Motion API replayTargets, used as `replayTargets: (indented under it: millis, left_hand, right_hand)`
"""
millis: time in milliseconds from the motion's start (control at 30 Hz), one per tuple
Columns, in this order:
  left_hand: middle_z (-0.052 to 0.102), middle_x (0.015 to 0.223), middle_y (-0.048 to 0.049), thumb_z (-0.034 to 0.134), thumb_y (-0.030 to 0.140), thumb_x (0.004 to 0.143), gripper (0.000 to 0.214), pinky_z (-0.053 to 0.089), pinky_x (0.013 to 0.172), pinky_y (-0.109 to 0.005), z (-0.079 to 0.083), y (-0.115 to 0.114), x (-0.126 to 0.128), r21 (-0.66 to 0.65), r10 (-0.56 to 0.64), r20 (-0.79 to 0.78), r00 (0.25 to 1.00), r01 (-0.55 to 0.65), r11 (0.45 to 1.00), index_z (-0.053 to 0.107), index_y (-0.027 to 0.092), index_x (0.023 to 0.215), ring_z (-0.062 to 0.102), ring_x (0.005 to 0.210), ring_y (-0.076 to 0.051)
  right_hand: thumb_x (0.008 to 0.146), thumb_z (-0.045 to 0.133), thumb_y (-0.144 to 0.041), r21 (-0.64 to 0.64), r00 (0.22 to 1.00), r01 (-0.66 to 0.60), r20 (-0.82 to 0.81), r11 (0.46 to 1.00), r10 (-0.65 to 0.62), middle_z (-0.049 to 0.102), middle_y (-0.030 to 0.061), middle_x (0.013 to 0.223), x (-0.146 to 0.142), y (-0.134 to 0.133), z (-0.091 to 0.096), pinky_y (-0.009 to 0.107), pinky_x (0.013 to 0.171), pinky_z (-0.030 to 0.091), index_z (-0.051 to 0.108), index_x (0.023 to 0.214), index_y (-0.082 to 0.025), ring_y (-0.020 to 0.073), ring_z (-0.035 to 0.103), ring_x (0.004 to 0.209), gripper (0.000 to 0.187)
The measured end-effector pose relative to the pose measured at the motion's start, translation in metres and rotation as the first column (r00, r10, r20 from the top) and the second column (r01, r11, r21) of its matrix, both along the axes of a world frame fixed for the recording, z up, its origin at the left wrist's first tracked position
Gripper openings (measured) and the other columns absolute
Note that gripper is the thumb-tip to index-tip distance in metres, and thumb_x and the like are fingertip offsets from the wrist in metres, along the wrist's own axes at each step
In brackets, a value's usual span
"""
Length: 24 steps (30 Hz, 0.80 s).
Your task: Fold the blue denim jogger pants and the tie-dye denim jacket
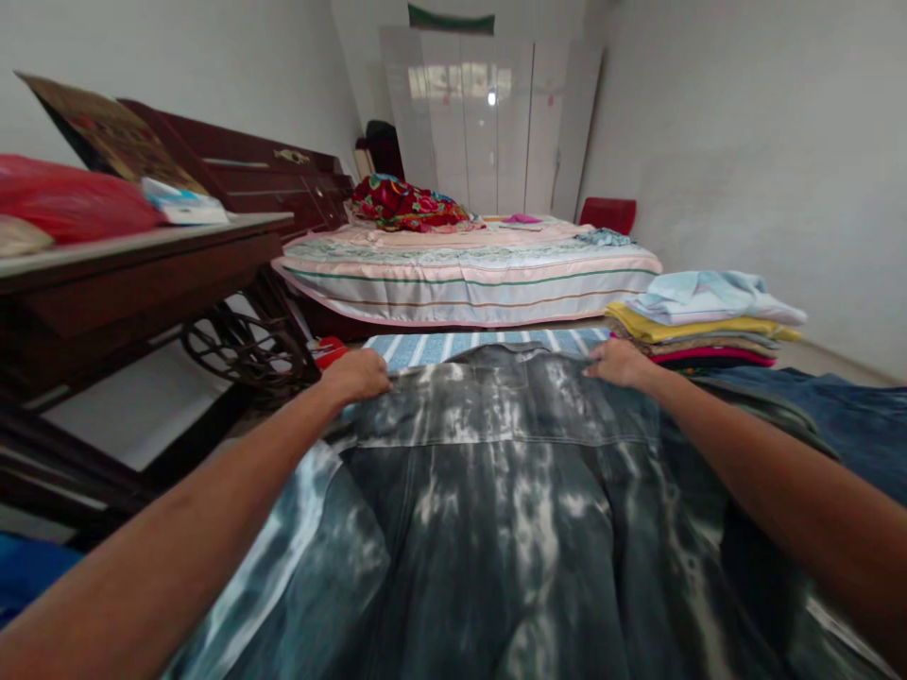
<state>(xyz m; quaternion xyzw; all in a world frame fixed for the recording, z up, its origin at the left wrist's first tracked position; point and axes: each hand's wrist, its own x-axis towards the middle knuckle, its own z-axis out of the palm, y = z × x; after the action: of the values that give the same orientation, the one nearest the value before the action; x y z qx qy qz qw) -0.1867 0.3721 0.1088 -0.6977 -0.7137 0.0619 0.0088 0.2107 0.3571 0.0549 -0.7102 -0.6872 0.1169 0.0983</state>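
Observation:
A dark grey-green jacket with pale bleached streaks is spread out in front of me, its back yoke and seams facing up. My left hand is closed on the jacket's far left shoulder edge. On the opposite shoulder, my right hand pinches the cloth near the collar. Both arms are stretched forward. The jacket's sleeves hang at the sides, and its lower part runs out of view at the bottom. Beneath its far edge shows a blue and white striped cloth.
Folded clothes are stacked at the right, near blue denim. A bed with a red floral blanket stands ahead. At left is a table with an iron wheel below; a red bag lies on top.

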Motion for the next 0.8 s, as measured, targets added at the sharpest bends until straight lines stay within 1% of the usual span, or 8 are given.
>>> replayTargets:
  millis: [100, 167, 233, 300, 367, 500, 667, 800]
  left_hand:
    - [0.067, 0.083, -0.0028, 0.06, 0.03, 0.074, 0.021, 0.043, 0.082, -0.025, 0.036, 0.002, -0.004, 0.076, -0.014, -0.044, 0.999, 0.018, 0.997, 0.07, 0.014, 0.084, 0.061, 0.093, -0.021]
    - [0.064, 0.094, -0.0053, 0.057, 0.029, 0.079, 0.028, 0.04, 0.089, -0.032, 0.057, 0.007, -0.007, 0.163, 0.024, -0.08, 0.997, -0.01, 0.987, 0.068, 0.009, 0.095, 0.056, 0.104, -0.026]
    - [0.06, 0.109, -0.011, 0.051, 0.033, 0.085, 0.038, 0.038, 0.091, -0.04, 0.065, 0.013, -0.006, 0.244, 0.05, -0.102, 0.994, -0.024, 0.969, 0.062, 0.005, 0.107, 0.051, 0.112, -0.03]
    - [0.057, 0.117, -0.0177, 0.046, 0.032, 0.087, 0.041, 0.039, 0.09, -0.045, 0.056, 0.016, -0.002, 0.282, 0.052, -0.12, 0.991, -0.016, 0.959, 0.058, 0.003, 0.113, 0.049, 0.113, -0.032]
    - [0.057, 0.117, -0.0218, 0.048, 0.025, 0.085, 0.037, 0.039, 0.089, -0.05, 0.032, 0.014, 0.006, 0.269, 0.031, -0.144, 0.989, 0.009, 0.963, 0.058, 0.003, 0.113, 0.051, 0.11, -0.033]
    - [0.059, 0.117, -0.0172, 0.052, 0.022, 0.08, 0.032, 0.038, 0.094, -0.049, -0.019, -0.01, 0.018, 0.198, -0.091, -0.183, 0.979, 0.127, 0.972, 0.062, 0.012, 0.108, 0.051, 0.113, -0.032]
    - [0.054, 0.129, -0.0151, 0.049, 0.029, 0.082, 0.035, 0.036, 0.103, -0.041, -0.047, -0.076, 0.001, 0.126, -0.394, -0.165, 0.904, 0.415, 0.901, 0.062, 0.013, 0.11, 0.048, 0.122, -0.028]
    - [0.061, 0.121, -0.0112, 0.043, 0.042, 0.086, 0.037, 0.042, 0.101, -0.037, -0.058, -0.156, -0.028, 0.329, -0.516, 0.003, 0.857, 0.486, 0.81, 0.064, 0.017, 0.105, 0.054, 0.116, -0.025]
  right_hand:
    - [0.082, 0.061, -0.033, 0.091, 0.997, 0.053, 0.055, 0.994, -0.058, 0.064, 0.003, 0.075, 0.011, 0.008, 0.033, 0.029, 0.071, 0.046, 0.066, 0.079, -0.014, 0.0224, 0.061, 0.082, 0.02]
    - [0.083, 0.058, -0.035, 0.16, 0.992, 0.085, 0.078, 0.984, -0.098, 0.065, 0.0042, 0.078, 0.013, 0.018, 0.049, 0.028, 0.07, 0.044, 0.067, 0.084, -0.015, 0.023, 0.061, 0.084, 0.021]
    - [0.083, 0.056, -0.037, 0.238, 0.98, 0.119, 0.128, 0.964, -0.153, 0.067, 0.0079, 0.09, 0.007, 0.03, 0.055, 0.031, 0.074, 0.044, 0.067, 0.094, -0.016, 0.0254, 0.06, 0.091, 0.026]
    - [0.084, 0.054, -0.036, 0.296, 0.96, 0.143, 0.189, 0.944, -0.205, 0.065, 0.0136, 0.102, -0.007, 0.038, 0.047, 0.036, 0.077, 0.044, 0.064, 0.104, -0.016, 0.0296, 0.059, 0.099, 0.03]
    - [0.084, 0.054, -0.031, 0.3, 0.954, 0.132, 0.221, 0.945, -0.203, 0.063, 0.0182, 0.107, -0.025, 0.04, 0.03, 0.04, 0.081, 0.044, 0.061, 0.11, -0.013, 0.0321, 0.057, 0.103, 0.033]
    - [0.082, 0.057, -0.028, 0.266, 0.97, 0.015, 0.23, 0.964, -0.079, 0.059, 0.018, 0.117, -0.053, 0.018, -0.004, 0.04, 0.087, 0.042, 0.056, 0.117, -0.014, 0.0304, 0.054, 0.11, 0.038]
    - [0.086, 0.05, -0.03, 0.219, 0.977, -0.141, 0.186, 0.965, 0.101, 0.064, 0.0087, 0.111, -0.05, -0.061, -0.019, 0.027, 0.085, 0.042, 0.061, 0.109, -0.021, 0.0219, 0.057, 0.106, 0.027]
    - [0.086, 0.047, -0.034, 0.193, 0.993, -0.117, 0.021, 0.974, 0.115, 0.069, 0.0033, 0.091, -0.023, -0.153, -0.038, 0.026, 0.074, 0.044, 0.063, 0.101, -0.022, 0.0177, 0.064, 0.083, 0.026]
